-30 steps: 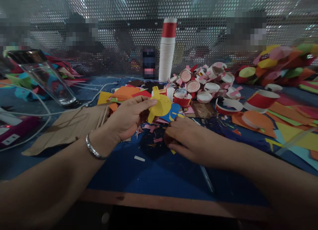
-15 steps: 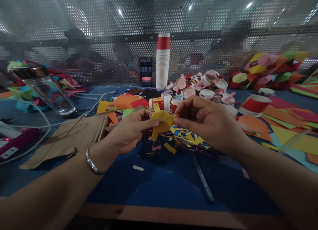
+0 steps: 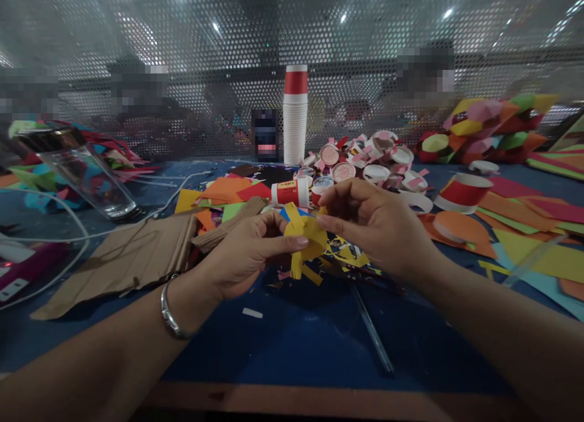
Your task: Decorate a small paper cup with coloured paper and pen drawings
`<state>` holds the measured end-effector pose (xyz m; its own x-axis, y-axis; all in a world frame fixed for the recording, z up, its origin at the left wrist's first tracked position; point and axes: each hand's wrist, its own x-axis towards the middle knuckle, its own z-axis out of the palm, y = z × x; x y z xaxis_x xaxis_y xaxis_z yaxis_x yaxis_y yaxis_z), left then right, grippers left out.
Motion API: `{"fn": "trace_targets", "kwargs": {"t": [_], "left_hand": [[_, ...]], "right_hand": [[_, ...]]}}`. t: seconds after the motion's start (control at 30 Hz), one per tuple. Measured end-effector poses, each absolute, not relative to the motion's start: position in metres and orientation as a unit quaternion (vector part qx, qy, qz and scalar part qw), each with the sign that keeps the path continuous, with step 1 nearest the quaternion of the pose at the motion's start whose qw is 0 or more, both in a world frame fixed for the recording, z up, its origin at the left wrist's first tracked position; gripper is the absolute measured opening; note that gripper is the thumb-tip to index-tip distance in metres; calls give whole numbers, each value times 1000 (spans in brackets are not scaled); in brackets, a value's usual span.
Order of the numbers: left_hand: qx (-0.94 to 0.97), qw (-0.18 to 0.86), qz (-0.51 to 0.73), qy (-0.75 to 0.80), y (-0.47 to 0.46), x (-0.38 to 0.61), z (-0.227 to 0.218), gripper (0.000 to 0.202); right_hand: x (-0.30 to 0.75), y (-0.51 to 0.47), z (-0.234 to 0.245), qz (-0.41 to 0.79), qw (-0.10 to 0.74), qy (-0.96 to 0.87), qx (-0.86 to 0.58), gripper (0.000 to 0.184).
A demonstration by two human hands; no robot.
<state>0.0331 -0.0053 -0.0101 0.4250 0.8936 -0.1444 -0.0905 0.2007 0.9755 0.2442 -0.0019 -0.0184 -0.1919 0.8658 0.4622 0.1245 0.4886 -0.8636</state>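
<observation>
A yellow paper cut-out [image 3: 305, 239] with strips hanging from it sits between both hands above the blue table [image 3: 292, 331]. My left hand [image 3: 249, 252], with a silver bracelet on its wrist, pinches the cut-out's left side between thumb and fingers. From the right, my right hand [image 3: 374, 224] closes its fingertips on the cut-out's upper right edge. Below them lie yellow and pink paper scraps [image 3: 342, 258].
A stack of red-and-white paper cups [image 3: 294, 115] stands at the back centre beside cut cup pieces [image 3: 369, 160]. A glue stick [image 3: 289, 193] lies behind the hands. Brown paper [image 3: 132, 255] and a glass jar [image 3: 86, 172] are at left, coloured paper sheets [image 3: 524, 221] at right. People sit beyond the perforated screen.
My right hand rose from the table scraps to the yellow cut-out and now grips it. Both hands have turned the piece slightly and drawn it lower.
</observation>
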Motion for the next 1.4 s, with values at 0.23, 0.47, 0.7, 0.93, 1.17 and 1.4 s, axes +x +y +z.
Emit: {"fn": "trace_targets", "kwargs": {"t": [0.23, 0.47, 0.7, 0.93, 1.17, 1.4], "left_hand": [[499, 670, 371, 406, -10, 37, -11, 41], [486, 687, 363, 400, -12, 38, -12, 42], [507, 674, 363, 396, -12, 38, -14, 46], [516, 672, 362, 388, -7, 36, -16, 49], [519, 665, 371, 388, -7, 34, -17, 43], [528, 667, 360, 382, -10, 39, -13, 50]], "right_hand": [[243, -4, -18, 340, 522, -695, -360, 25], [242, -4, -20, 333, 528, -703, -341, 21], [242, -5, -18, 344, 524, -695, -352, 25], [245, -7, -14, 344, 528, -699, -338, 30], [245, -7, -13, 328, 516, -720, -329, 32], [244, -7, -14, 333, 495, -724, -345, 29]]}}
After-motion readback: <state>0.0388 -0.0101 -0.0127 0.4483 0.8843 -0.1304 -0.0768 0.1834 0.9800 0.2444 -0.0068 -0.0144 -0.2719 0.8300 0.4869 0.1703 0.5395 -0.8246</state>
